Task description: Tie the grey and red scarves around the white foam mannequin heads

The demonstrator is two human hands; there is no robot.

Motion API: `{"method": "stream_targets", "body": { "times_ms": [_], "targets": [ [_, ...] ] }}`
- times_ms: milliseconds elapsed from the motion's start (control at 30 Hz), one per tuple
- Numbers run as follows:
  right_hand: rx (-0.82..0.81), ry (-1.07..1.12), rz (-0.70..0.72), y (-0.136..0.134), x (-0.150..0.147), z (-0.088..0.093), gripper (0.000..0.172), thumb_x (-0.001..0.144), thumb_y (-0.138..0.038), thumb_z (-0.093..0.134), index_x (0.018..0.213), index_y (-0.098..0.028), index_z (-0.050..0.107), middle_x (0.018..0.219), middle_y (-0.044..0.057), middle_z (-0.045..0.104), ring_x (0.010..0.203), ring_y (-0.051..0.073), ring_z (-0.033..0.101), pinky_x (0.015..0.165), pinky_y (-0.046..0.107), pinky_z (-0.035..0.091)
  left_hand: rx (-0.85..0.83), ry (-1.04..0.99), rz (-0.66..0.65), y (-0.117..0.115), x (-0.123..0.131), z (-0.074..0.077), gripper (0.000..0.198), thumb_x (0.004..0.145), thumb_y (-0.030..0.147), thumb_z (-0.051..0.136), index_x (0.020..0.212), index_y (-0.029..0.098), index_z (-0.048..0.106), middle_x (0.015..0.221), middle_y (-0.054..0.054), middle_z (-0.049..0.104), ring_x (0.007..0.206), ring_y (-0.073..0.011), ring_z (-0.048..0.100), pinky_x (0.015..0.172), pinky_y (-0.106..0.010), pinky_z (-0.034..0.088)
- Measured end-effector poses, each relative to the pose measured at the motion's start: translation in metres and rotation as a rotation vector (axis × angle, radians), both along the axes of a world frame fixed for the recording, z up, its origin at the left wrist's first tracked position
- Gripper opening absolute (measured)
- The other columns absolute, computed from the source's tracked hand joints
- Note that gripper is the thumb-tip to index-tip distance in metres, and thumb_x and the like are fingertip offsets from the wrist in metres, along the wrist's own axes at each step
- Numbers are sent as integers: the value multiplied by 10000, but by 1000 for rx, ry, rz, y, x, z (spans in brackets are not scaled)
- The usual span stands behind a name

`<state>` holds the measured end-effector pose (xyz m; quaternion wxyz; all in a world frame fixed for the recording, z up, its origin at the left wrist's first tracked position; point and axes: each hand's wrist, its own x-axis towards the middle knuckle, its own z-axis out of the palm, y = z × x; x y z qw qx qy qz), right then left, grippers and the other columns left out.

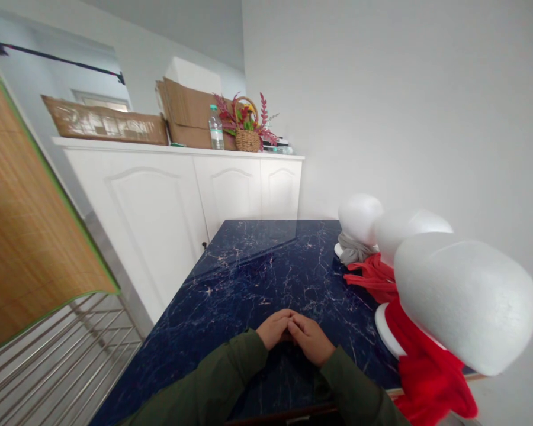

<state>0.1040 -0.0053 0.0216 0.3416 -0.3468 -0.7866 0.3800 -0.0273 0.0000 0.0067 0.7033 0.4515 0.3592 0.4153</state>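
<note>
My left hand (273, 329) and right hand (310, 339) rest together on the blue marble bench (257, 284), fingers (293, 324) folded closed, holding nothing; foam heads (464, 302) in red scarves (429, 373) stand to my right

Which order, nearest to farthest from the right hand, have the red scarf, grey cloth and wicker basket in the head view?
From the right hand:
1. Red scarf, close at right.
2. Grey cloth, farther right.
3. Wicker basket, far ahead, high up.
</note>
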Motion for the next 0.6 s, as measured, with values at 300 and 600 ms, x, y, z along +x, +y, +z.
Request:
{"method": "stream_targets", "body": {
  "times_ms": [300,600],
  "targets": [
    [-6,-9,3,-1,0,0,313,867,-372,353,731,-171,551,670,-2,548,644,124,506,616,242,394,-8,14,3,1,-1,-1,221,640,243,495,818,124,549,692,-35,563,629,-144,534,600,-294,426],
    [13,-25,4,-1,0,0,308,872,-356,349,740,-166,552,690,5,549,644,117,499,617,240,397,-32,12,10,0,-1,-1,213,625,237,507,801,125,546,686,-30,560,652,-149,538,634,-300,425]
  ]
}}
